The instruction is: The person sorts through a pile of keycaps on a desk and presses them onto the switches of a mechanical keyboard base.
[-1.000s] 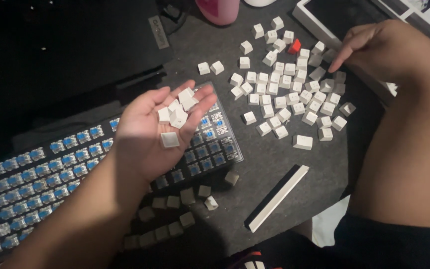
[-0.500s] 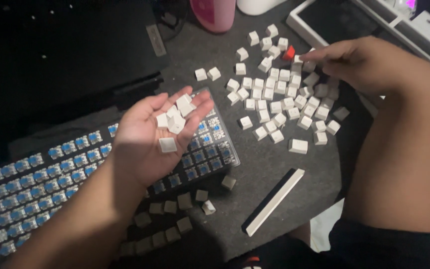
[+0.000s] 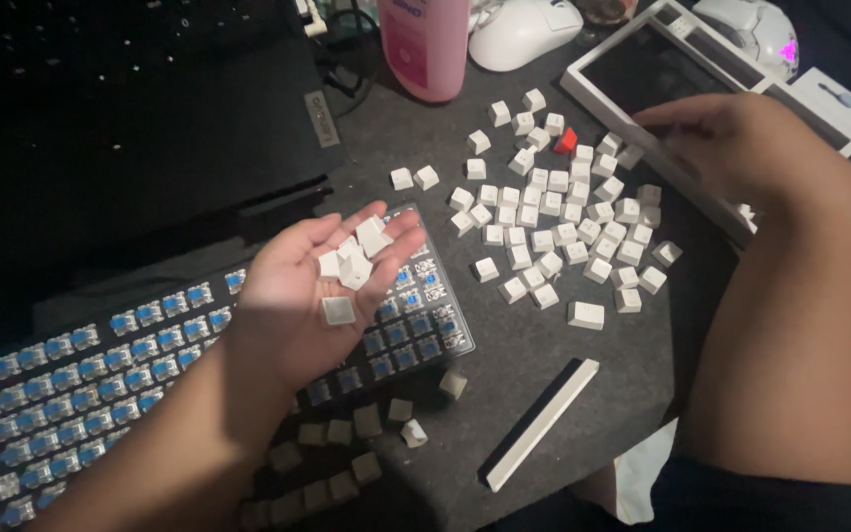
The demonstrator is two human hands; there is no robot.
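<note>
The left hand (image 3: pixel 322 296) is held flat and wide open, palm up, like a little bowl, and a small heap of white plastic key caps (image 3: pixel 352 261) sits loose in it, one cap lying alone nearer the wrist. That hand hangs over the right end of a black keyboard with bare blue switches (image 3: pixel 100 365), which has no caps on the part I can see. The right hand (image 3: pixel 731 143) reaches out over the far edge of a big spread of loose white key caps (image 3: pixel 563 227) on the dark grey table mat (image 3: pixel 524 345). Its fingers are curled down close together, and I cannot tell if they pinch a cap. One small red key cap (image 3: pixel 565 142) lies in the spread, near those fingers. Just under that hand is a flat white tray with a dark inside (image 3: pixel 642 69); what is in it I cannot tell. A long white bar-shaped key cap (image 3: pixel 542 422) lies alone on the mat, nearer the person. More caps in shadow (image 3: pixel 347 453) lie in rows below the keyboard. Farther off stand a pink bottle (image 3: pixel 424 39) and a white computer mouse (image 3: pixel 524 32).
</note>
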